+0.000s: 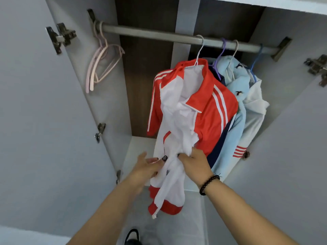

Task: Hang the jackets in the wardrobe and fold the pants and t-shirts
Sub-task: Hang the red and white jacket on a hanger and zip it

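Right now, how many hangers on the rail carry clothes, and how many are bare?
Hangers with clothes: 4, namely white, purple, beige, blue
Bare hangers: 2, pink
Total: 6

Red-and-white jacket (pixel 208 110) — white-striped sleeves

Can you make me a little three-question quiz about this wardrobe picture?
1. True or false: the red and white jacket hangs from the rail on a hanger.
2. Which hand wears a dark bead bracelet? A) left B) right
3. What hangs bare at the rail's left end?

Key
1. True: its white hanger hooks over the rail.
2. B: the right hand wears it and grips the jacket's white front, while the left hand touches the fabric by the zipper pull.
3. The empty pink hangers.
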`<act>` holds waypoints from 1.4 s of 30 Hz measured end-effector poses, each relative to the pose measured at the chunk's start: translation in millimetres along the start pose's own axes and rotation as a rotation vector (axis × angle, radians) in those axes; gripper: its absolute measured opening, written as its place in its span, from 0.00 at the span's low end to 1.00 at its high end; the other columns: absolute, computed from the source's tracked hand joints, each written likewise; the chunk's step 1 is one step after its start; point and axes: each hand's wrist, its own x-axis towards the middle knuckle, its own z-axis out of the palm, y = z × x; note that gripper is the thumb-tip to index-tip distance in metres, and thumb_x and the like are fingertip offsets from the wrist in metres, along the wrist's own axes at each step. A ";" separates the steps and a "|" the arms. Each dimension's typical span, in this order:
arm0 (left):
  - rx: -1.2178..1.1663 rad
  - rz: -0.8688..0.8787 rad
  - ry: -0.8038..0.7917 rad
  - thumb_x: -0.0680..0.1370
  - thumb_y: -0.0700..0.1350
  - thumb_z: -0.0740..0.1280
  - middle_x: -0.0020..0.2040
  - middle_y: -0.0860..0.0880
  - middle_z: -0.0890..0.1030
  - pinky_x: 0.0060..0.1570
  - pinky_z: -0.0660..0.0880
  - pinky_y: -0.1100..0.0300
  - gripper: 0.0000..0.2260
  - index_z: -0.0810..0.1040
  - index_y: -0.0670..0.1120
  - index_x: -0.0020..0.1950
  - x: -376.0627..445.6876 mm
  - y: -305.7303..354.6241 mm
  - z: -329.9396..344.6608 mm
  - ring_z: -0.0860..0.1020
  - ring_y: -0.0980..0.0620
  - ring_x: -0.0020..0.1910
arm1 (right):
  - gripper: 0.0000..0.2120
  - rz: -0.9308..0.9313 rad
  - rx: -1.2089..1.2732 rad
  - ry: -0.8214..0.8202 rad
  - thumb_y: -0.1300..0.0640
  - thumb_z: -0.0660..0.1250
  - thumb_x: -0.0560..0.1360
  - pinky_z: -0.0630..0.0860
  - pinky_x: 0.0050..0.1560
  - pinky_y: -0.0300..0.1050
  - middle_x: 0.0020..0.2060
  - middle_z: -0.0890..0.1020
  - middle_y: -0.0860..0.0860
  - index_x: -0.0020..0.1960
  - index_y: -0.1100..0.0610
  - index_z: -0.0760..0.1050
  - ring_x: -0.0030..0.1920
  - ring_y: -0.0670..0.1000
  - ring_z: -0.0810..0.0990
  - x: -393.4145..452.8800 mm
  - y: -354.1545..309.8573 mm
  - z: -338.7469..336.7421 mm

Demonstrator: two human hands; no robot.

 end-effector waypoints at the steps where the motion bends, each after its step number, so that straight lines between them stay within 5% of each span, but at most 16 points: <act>1: -0.016 -0.088 0.019 0.72 0.50 0.75 0.66 0.46 0.75 0.61 0.74 0.52 0.45 0.49 0.45 0.79 -0.1 -23.1 0.8 0.77 0.46 0.60 | 0.08 0.023 0.018 0.000 0.65 0.61 0.76 0.76 0.39 0.47 0.38 0.82 0.63 0.44 0.67 0.78 0.39 0.58 0.82 -1.5 5.3 -1.0; 4: -0.151 -0.274 0.055 0.67 0.61 0.76 0.70 0.39 0.72 0.62 0.75 0.48 0.48 0.58 0.41 0.77 -1.1 -77.6 3.2 0.74 0.39 0.65 | 0.12 0.058 0.029 -0.052 0.65 0.62 0.75 0.74 0.38 0.51 0.46 0.78 0.71 0.50 0.75 0.73 0.38 0.60 0.79 -10.3 20.0 0.7; 8: -0.433 -0.361 -0.066 0.74 0.53 0.71 0.56 0.39 0.83 0.38 0.78 0.56 0.23 0.79 0.38 0.61 -21.5 -106.5 10.9 0.82 0.45 0.48 | 0.09 0.074 0.041 -0.079 0.65 0.62 0.75 0.72 0.39 0.49 0.46 0.79 0.70 0.49 0.71 0.75 0.38 0.56 0.76 -19.3 23.4 -1.6; 11: -0.519 -0.308 -0.102 0.76 0.52 0.69 0.57 0.40 0.82 0.48 0.78 0.48 0.20 0.79 0.38 0.62 -33.7 -111.6 15.5 0.81 0.42 0.55 | 0.07 0.065 0.093 -0.094 0.66 0.62 0.76 0.78 0.36 0.43 0.37 0.82 0.57 0.47 0.60 0.78 0.37 0.52 0.79 -22.3 15.1 -11.6; 13: -0.560 -0.274 -0.094 0.76 0.49 0.69 0.57 0.40 0.82 0.54 0.78 0.46 0.19 0.79 0.38 0.62 -40.4 -109.9 19.8 0.82 0.42 0.55 | 0.07 0.043 0.115 -0.089 0.65 0.62 0.76 0.71 0.28 0.35 0.33 0.79 0.50 0.46 0.59 0.79 0.32 0.47 0.76 -24.0 10.7 -19.8; 17: -0.764 -0.343 -0.048 0.75 0.44 0.71 0.58 0.36 0.81 0.50 0.81 0.46 0.20 0.76 0.35 0.63 -47.9 -110.6 17.8 0.82 0.40 0.55 | 0.07 0.053 0.144 -0.084 0.65 0.62 0.75 0.66 0.30 0.40 0.30 0.75 0.53 0.41 0.61 0.76 0.31 0.50 0.72 -27.9 17.0 -30.6; 20: -0.713 -0.305 0.075 0.76 0.41 0.69 0.45 0.40 0.84 0.42 0.80 0.49 0.22 0.73 0.35 0.68 -50.8 -111.8 15.1 0.83 0.43 0.43 | 0.08 0.087 0.171 -0.090 0.66 0.62 0.75 0.65 0.26 0.38 0.27 0.73 0.50 0.39 0.59 0.76 0.28 0.47 0.70 -32.0 23.8 -31.0; 23: -0.717 -0.132 0.289 0.74 0.32 0.68 0.35 0.44 0.80 0.27 0.74 0.60 0.37 0.55 0.47 0.79 -54.7 -117.9 10.3 0.75 0.53 0.27 | 0.07 0.100 0.229 -0.103 0.66 0.62 0.75 0.72 0.33 0.43 0.34 0.77 0.54 0.42 0.59 0.77 0.34 0.51 0.75 -36.3 23.3 -27.9; 25: -0.669 -0.023 0.267 0.77 0.33 0.64 0.47 0.44 0.83 0.30 0.77 0.59 0.34 0.56 0.53 0.78 -63.9 -117.2 9.2 0.81 0.53 0.32 | 0.08 0.124 0.281 -0.090 0.66 0.61 0.76 0.78 0.43 0.53 0.40 0.81 0.57 0.45 0.58 0.78 0.41 0.54 0.79 -35.3 21.1 -25.8; 27: -0.565 0.060 0.210 0.79 0.34 0.62 0.57 0.44 0.83 0.40 0.81 0.59 0.21 0.71 0.48 0.72 -72.3 -116.8 13.5 0.85 0.50 0.45 | 0.09 0.141 0.319 -0.082 0.66 0.61 0.76 0.79 0.49 0.56 0.43 0.83 0.57 0.46 0.57 0.79 0.44 0.56 0.81 -34.6 20.8 -27.3; 31: -0.384 0.164 0.250 0.79 0.33 0.62 0.54 0.44 0.84 0.47 0.81 0.59 0.13 0.83 0.45 0.56 -82.6 -111.2 21.3 0.82 0.44 0.53 | 0.08 0.162 0.376 -0.100 0.66 0.62 0.75 0.81 0.44 0.51 0.45 0.83 0.57 0.50 0.59 0.78 0.44 0.55 0.81 -30.2 17.5 -25.5; 34: -0.165 0.258 0.320 0.77 0.37 0.68 0.56 0.49 0.83 0.45 0.78 0.67 0.12 0.82 0.51 0.56 -86.5 -106.5 37.2 0.82 0.54 0.53 | 0.08 0.199 0.409 -0.098 0.67 0.62 0.75 0.80 0.44 0.51 0.45 0.82 0.58 0.51 0.61 0.77 0.45 0.56 0.81 -23.6 18.8 -20.9; 36: -0.043 0.294 0.278 0.67 0.56 0.77 0.63 0.55 0.77 0.54 0.77 0.63 0.25 0.77 0.57 0.63 -90.6 -106.9 46.2 0.78 0.58 0.59 | 0.06 0.192 0.383 -0.069 0.66 0.62 0.74 0.79 0.49 0.56 0.45 0.82 0.59 0.48 0.59 0.77 0.45 0.57 0.81 -19.0 18.9 -15.2; 38: 0.087 0.283 0.277 0.57 0.63 0.78 0.64 0.59 0.74 0.59 0.77 0.57 0.39 0.73 0.59 0.67 -91.1 -111.0 50.1 0.76 0.57 0.61 | 0.05 0.175 0.345 -0.034 0.64 0.63 0.74 0.79 0.51 0.57 0.45 0.82 0.60 0.47 0.58 0.76 0.46 0.58 0.81 -14.0 17.2 -10.0; 42: -0.053 0.289 0.355 0.70 0.41 0.77 0.46 0.50 0.85 0.44 0.81 0.59 0.18 0.82 0.52 0.58 -90.6 -111.6 53.4 0.83 0.54 0.46 | 0.06 0.105 0.269 -0.003 0.63 0.62 0.74 0.77 0.47 0.52 0.41 0.78 0.57 0.49 0.62 0.76 0.42 0.55 0.78 -5.1 13.1 -4.3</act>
